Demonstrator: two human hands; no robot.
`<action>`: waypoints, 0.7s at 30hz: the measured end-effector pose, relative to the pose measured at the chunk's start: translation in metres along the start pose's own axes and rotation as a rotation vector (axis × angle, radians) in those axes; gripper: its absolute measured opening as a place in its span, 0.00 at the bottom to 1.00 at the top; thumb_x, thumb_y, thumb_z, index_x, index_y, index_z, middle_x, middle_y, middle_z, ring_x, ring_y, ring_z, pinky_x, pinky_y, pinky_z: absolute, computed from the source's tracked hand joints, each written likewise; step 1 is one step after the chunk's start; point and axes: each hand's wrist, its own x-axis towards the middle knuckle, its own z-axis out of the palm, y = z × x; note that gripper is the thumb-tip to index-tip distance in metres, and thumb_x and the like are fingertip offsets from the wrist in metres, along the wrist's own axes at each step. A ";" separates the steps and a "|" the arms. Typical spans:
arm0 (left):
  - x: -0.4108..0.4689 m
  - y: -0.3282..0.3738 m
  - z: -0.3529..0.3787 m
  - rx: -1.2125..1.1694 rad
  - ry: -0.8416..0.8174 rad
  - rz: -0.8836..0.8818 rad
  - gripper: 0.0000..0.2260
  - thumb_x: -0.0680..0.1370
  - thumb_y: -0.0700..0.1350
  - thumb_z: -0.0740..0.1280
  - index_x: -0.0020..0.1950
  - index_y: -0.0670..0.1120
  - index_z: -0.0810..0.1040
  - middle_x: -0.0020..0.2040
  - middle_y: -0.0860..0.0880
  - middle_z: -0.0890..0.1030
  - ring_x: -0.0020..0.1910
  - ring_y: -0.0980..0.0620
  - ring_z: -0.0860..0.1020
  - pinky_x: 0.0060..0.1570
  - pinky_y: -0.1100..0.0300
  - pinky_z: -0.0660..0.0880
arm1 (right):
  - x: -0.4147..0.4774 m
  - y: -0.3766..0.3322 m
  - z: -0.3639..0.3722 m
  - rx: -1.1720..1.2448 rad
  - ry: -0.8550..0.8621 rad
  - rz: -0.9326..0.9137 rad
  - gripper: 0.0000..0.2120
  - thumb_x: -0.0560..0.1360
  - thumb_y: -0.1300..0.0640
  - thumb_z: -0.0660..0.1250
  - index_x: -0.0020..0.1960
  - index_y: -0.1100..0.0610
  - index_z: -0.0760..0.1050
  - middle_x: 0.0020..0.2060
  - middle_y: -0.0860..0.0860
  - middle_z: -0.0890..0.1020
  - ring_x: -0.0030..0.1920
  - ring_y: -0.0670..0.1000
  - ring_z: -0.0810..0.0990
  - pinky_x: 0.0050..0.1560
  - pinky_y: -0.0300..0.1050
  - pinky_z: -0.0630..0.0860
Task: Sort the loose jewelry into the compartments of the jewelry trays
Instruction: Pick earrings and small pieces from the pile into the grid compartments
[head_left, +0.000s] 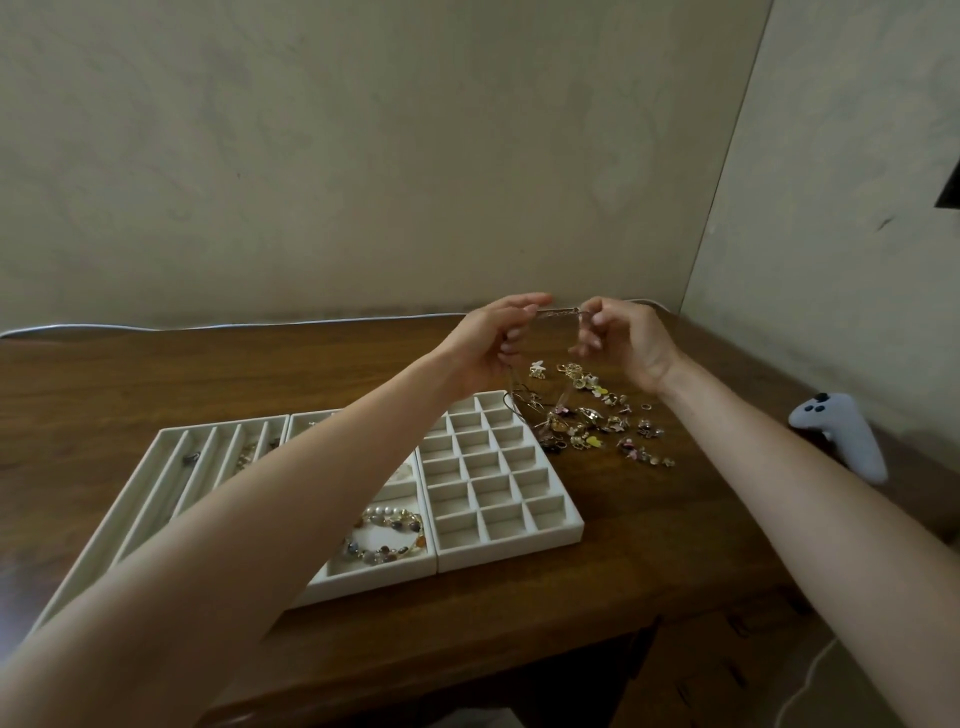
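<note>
1. The left hand (496, 340) and the right hand (626, 340) are raised side by side just above the middle of the frame, over the far part of the wooden desk (156, 374).
2. Each hand pinches one end of a short stretch of a thin chain (558, 312) between thumb and fingertips, with the other fingers loosely curled. The stretch runs taut and level between them, probably to find the clasp or to work out a tangle.
3. The rest of the chain seems to hang from under the left hand towards the desk. It is too fine to follow with certainty.
4. Held this high, the chain stays clear of the loose jewelry pile (587, 423), which lies on the desk right of centre, directly below the hands, so nothing snags on it.
5. Three pale trays sit edge to edge at lower left.
   - The slotted tray (171, 434) is on the left; its long channels suit chains.
   - The middle tray (374, 582) holds beaded bracelets (387, 535) in a wide compartment.
   - The grid tray (511, 553) lies nearest the pile, and its small cells look empty, likely meant for the earrings and rings.
6. A white game controller (841, 436) rests at the right edge, apart from the work.
7. Most pieces remain unsorted, so the task looks early.
</note>
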 end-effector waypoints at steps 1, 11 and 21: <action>0.001 0.000 -0.001 0.026 0.030 0.016 0.11 0.79 0.37 0.57 0.57 0.45 0.75 0.27 0.53 0.65 0.24 0.59 0.62 0.22 0.68 0.58 | 0.000 0.000 -0.003 -0.019 0.016 -0.004 0.08 0.74 0.63 0.55 0.41 0.57 0.72 0.27 0.49 0.69 0.30 0.49 0.69 0.39 0.45 0.71; -0.001 -0.012 -0.011 0.774 0.428 0.131 0.10 0.76 0.37 0.64 0.56 0.42 0.78 0.43 0.51 0.76 0.35 0.60 0.72 0.30 0.72 0.68 | 0.007 0.015 -0.015 -0.292 0.554 -0.064 0.09 0.72 0.69 0.64 0.41 0.56 0.78 0.39 0.50 0.79 0.32 0.45 0.73 0.31 0.38 0.73; 0.000 -0.014 -0.024 0.436 0.550 -0.027 0.06 0.76 0.42 0.65 0.46 0.41 0.79 0.30 0.48 0.70 0.26 0.53 0.67 0.27 0.64 0.68 | 0.004 0.013 -0.026 0.166 0.578 0.021 0.06 0.76 0.62 0.63 0.46 0.59 0.79 0.19 0.46 0.68 0.24 0.46 0.68 0.33 0.42 0.77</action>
